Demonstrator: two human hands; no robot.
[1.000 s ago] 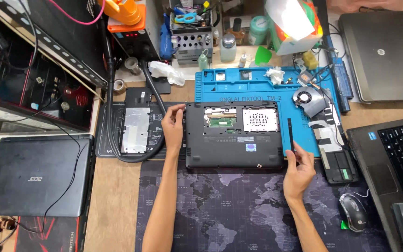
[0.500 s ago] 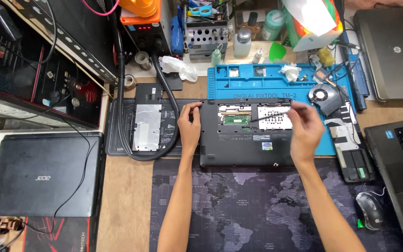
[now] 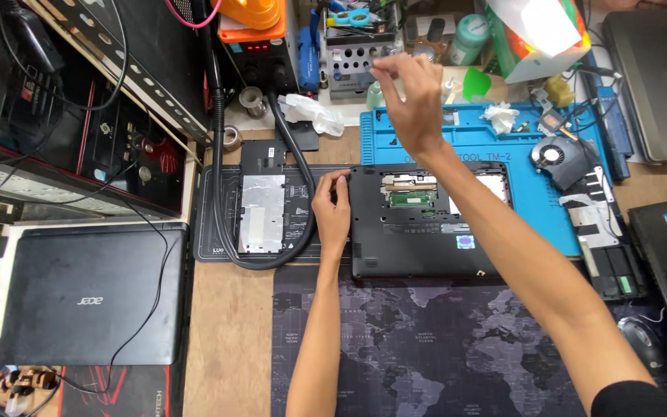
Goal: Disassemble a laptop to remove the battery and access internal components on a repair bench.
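Note:
A black laptop (image 3: pixel 426 251) lies bottom up, half on the blue repair mat (image 3: pixel 553 212), its memory hatch open. My left hand (image 3: pixel 332 207) rests on the laptop's left edge and steadies it. My right hand (image 3: pixel 409 94) is stretched far back over the mat, close to the grey tool holder (image 3: pixel 349 63) and a small bottle. Its fingers are pinched together and blurred, so what they hold is unclear.
A removed cover with silver foil (image 3: pixel 260 210) and a looped black hose (image 3: pixel 303 197) lie left of the laptop. A cooling fan (image 3: pixel 553 158) sits on the blue mat. A closed black laptop (image 3: pixel 86 297) is at left, a silver one (image 3: pixel 661 85) at back right, a mouse (image 3: pixel 638 336) at right.
My right hand, which held a thin black tool at the laptop's right side, moved over the open hatch and then up to the tool holder at the back. The left hand stayed put.

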